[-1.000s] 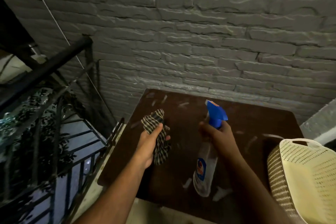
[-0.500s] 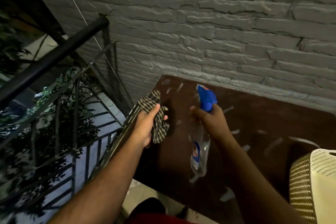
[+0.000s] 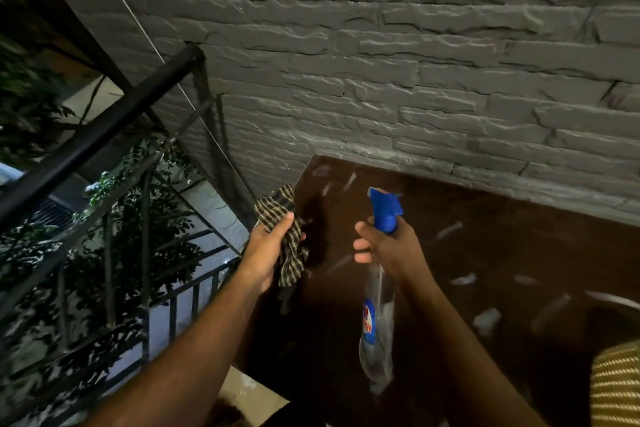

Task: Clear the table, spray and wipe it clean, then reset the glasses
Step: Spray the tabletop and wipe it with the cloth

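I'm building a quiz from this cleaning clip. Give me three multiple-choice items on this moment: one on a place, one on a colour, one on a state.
1. Where is the checked cloth?
A. lying flat on the table
B. bunched in the left hand
C. draped over the railing

2. What colour is the trigger head of the spray bottle?
A. blue
B. red
C. white

3. What state is the right hand in?
A. resting open on the table
B. holding a glass
C. wrapped round the bottle's neck

Answers:
1 B: the left hand clutches the cloth at the left edge of the brown table.
2 A: the head above the clear body is plain blue.
3 C: the fingers curl round the neck just below the trigger head, with the bottle hanging down above the tabletop.
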{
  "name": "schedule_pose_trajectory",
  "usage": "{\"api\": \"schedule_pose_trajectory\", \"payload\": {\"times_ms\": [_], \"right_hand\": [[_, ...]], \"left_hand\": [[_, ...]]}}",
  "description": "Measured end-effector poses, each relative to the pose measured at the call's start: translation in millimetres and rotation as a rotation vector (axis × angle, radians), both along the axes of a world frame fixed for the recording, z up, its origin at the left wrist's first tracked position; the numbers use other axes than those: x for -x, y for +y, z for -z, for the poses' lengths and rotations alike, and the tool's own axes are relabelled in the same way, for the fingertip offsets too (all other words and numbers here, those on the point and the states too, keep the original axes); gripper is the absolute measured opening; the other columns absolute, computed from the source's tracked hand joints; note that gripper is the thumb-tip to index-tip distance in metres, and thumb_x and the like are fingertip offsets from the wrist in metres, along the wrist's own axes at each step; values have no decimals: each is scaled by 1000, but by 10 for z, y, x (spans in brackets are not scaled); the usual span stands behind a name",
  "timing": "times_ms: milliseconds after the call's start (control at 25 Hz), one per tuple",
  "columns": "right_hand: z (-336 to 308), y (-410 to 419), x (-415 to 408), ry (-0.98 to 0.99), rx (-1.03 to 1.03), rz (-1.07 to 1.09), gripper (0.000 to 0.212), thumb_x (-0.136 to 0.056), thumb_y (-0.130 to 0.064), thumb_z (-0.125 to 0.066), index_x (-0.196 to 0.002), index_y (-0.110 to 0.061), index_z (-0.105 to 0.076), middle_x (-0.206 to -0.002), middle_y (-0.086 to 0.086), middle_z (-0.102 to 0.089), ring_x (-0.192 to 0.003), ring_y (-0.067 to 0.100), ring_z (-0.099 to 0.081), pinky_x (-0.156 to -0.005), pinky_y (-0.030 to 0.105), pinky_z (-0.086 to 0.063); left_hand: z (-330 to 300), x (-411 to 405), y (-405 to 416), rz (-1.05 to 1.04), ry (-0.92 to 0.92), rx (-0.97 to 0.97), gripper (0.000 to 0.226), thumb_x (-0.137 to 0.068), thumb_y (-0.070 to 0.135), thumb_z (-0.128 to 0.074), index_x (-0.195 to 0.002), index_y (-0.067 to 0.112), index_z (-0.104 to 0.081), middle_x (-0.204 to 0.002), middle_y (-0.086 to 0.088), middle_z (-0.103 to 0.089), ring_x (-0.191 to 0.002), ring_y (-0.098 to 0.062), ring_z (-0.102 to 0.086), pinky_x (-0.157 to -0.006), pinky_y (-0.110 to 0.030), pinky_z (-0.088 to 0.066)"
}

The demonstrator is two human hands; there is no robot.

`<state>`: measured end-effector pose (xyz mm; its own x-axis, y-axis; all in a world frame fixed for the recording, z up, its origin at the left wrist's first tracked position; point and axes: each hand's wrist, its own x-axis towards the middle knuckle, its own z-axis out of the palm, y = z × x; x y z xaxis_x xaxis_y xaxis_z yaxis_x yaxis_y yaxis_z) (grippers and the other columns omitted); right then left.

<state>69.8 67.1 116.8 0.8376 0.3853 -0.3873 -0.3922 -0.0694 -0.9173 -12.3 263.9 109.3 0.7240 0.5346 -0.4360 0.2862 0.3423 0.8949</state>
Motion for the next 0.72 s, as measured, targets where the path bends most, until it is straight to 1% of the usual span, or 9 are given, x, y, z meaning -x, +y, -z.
{"api": "schedule_pose_trajectory", "payload": {"times_ms": [80,160,240,320,360,440,520,640,720], "right_hand": [[13,123,-92,8,59,-27,25,-86,-23,-73,-105,-20,-58,-97,12,-70,-82,22,-73,-73,42,-63],[47,278,-187,6,88,-45,27,-85,-23,-73,-108,-22,-58,-98,11,-70,-83,22,-73,-72,42,-63],[94,443,-295,7,106,-33,28,-85,-21,-73,-109,-20,-59,-94,12,-72,-76,22,-73,-70,41,-63],[143,614,-404,5,144,-20,24,-84,-21,-72,-104,-21,-60,-86,10,-73,-69,23,-71,-70,44,-62],[177,732,-482,-1,168,-15,23,-82,-25,-72,-102,-23,-61,-84,8,-73,-68,23,-71,-71,45,-62],[231,936,-627,-5,210,-5,29,-70,-40,-75,-94,-31,-62,-82,4,-73,-68,21,-69,-71,45,-60],[300,1128,-777,10,232,-1,35,-59,-50,-73,-89,-35,-63,-83,6,-73,-73,26,-71,-74,48,-59],[404,1372,-983,9,275,2,38,-59,-49,-71,-89,-27,-63,-82,10,-74,-78,33,-72,-77,56,-59],[479,1500,-1104,3,294,-4,30,-71,-39,-72,-92,-19,-62,-80,10,-73,-73,32,-71,-75,56,-59]], "left_hand": [[56,-149,144,8,17,-16,38,-92,37,-59,-116,7,-65,-106,-13,-72,-96,-27,-69,-84,-43,-55],[139,-320,345,14,42,-33,48,-88,51,-60,-116,12,-65,-107,-9,-72,-101,-26,-68,-93,-47,-51],[274,-510,582,23,68,-42,55,-81,58,-63,-115,15,-66,-107,-7,-72,-103,-25,-67,-96,-50,-49],[388,-688,815,16,93,-44,47,-86,53,-61,-112,14,-66,-104,-6,-73,-101,-25,-68,-95,-49,-50],[451,-813,968,1,104,-44,40,-89,48,-59,-109,14,-66,-102,-7,-73,-99,-25,-68,-95,-47,-50],[582,-1055,1248,-16,129,-75,28,-92,42,-57,-98,17,-66,-100,-7,-72,-99,-25,-67,-95,-44,-50],[730,-1290,1480,-1,151,-119,28,-90,48,-58,-94,21,-63,-103,-6,-70,-98,-24,-66,-96,-45,-49],[955,-1620,1692,51,166,-173,31,-88,53,-59,-92,23,-64,-101,-3,-71,-96,-22,-66,-95,-45,-50],[1056,-1828,1734,95,139,-205,31,-90,51,-57,-91,21,-66,-97,-2,-72,-94,-20,-68,-93,-43,-51]]}}
